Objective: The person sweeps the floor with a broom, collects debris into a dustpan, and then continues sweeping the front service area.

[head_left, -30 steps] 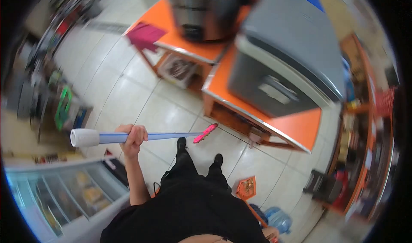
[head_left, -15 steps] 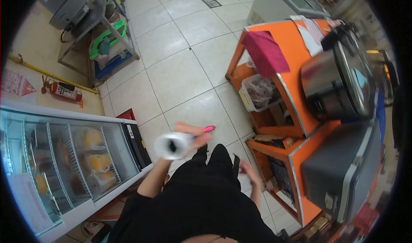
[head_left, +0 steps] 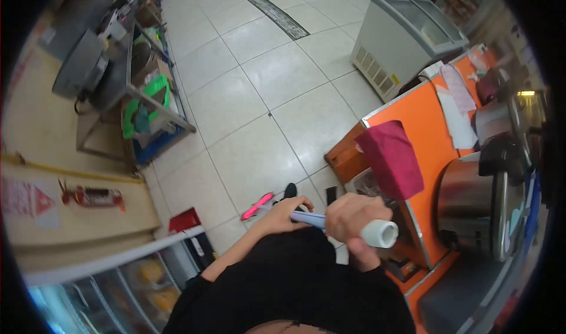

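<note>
Across my body runs a white and bluish pole [head_left: 309,218] with a hollow white end. Its line leads down to a narrow bright pink head [head_left: 257,206] low near the floor, whose exact kind I cannot tell. My right hand [head_left: 359,219] is wrapped round the upper part, just below the hollow end. Further down, my left hand [head_left: 286,215] curls its fingers round the shaft. The tip of a black shoe [head_left: 290,191] shows just past my left hand.
To the right stands an orange cart [head_left: 407,101] with a dark pink cloth [head_left: 392,157] and a steel cooker [head_left: 471,204]. A chest freezer [head_left: 383,51] is behind it. At left are a glass-door fridge [head_left: 118,293], a fire extinguisher [head_left: 91,196] and a metal rack [head_left: 132,68].
My right hand has come up from my side and taken hold of the pole's top. The pole has swung from upright on the left to slanting rightward across me. The view has tilted up.
</note>
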`<move>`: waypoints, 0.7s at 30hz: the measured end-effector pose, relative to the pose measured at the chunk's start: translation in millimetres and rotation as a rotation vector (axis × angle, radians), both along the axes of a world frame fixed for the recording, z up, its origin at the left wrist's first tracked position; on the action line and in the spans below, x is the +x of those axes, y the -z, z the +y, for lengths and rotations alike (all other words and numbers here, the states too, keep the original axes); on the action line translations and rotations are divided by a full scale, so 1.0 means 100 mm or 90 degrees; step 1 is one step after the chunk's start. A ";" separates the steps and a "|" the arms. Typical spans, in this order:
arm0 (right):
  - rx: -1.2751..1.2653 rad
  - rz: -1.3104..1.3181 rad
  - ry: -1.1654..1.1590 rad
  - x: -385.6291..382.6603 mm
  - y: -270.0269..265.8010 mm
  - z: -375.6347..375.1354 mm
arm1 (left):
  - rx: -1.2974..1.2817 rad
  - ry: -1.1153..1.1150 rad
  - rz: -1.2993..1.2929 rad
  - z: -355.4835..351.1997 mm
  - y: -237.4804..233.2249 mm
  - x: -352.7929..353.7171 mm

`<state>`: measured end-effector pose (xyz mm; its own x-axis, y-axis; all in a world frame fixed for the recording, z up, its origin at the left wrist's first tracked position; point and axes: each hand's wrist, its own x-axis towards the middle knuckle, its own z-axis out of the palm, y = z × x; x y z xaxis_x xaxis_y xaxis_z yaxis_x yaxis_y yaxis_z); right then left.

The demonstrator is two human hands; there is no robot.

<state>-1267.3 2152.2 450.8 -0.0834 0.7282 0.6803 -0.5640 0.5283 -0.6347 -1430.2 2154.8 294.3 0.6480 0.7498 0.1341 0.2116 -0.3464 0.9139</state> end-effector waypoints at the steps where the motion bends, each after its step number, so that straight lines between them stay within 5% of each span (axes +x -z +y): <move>1: -0.004 0.014 0.017 0.03 -0.05 0.22 | -0.126 0.001 -0.003 0.19 0.43 -0.08; 4: 0.070 0.005 -0.081 0.26 -0.26 0.81 | -0.031 0.053 0.193 0.95 0.69 0.01; 7: 0.163 -0.042 -0.159 0.62 -0.46 1.17 | 0.074 0.132 0.114 1.76 0.63 0.43; 10: 0.133 -0.166 0.009 0.90 -0.43 1.39 | 0.164 0.263 0.021 2.81 0.74 0.86; 12: -0.013 -0.128 0.278 0.81 -0.09 1.50 | 0.183 0.438 0.113 3.68 0.97 1.24; 16: -0.225 -0.308 0.591 0.60 0.84 2.15 | 0.409 0.425 0.357 4.93 1.56 2.06; 21: -0.425 -0.334 0.767 0.48 2.02 3.25 | 0.444 0.474 0.356 5.75 2.77 2.93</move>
